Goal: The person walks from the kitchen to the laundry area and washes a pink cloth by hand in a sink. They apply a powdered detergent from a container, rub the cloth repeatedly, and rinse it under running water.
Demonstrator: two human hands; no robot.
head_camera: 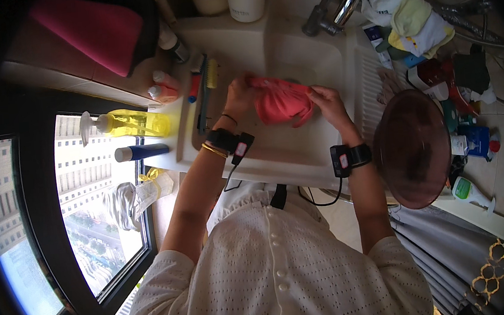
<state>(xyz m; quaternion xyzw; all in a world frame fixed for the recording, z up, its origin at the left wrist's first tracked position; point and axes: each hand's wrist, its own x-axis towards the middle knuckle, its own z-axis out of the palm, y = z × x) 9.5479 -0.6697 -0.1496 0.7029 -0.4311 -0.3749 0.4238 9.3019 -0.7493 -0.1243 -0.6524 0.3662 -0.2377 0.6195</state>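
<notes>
A coral-red cloth garment (pixel 283 103) is stretched between my two hands over the basin of a white laundry sink (pixel 274 153). My left hand (pixel 240 94) pinches its upper left end, where part of the fabric lies behind the fingers. At the other end, my right hand (pixel 328 101) grips the upper right edge. The middle of the cloth hangs down in gathered folds. Above it is the sink's chrome faucet (pixel 347 7). Each wrist wears a black strapped device with a cable.
Brushes (pixel 206 87) rest on the sink's left side. Nearby stand a yellow pump bottle (pixel 139 123) and a blue tube (pixel 143 152). A brown translucent basin (pixel 413 150) leans over the ribbed washboard (pixel 365 89) on the right. Folded cloths (pixel 410 17) and several bottles crowd the far right.
</notes>
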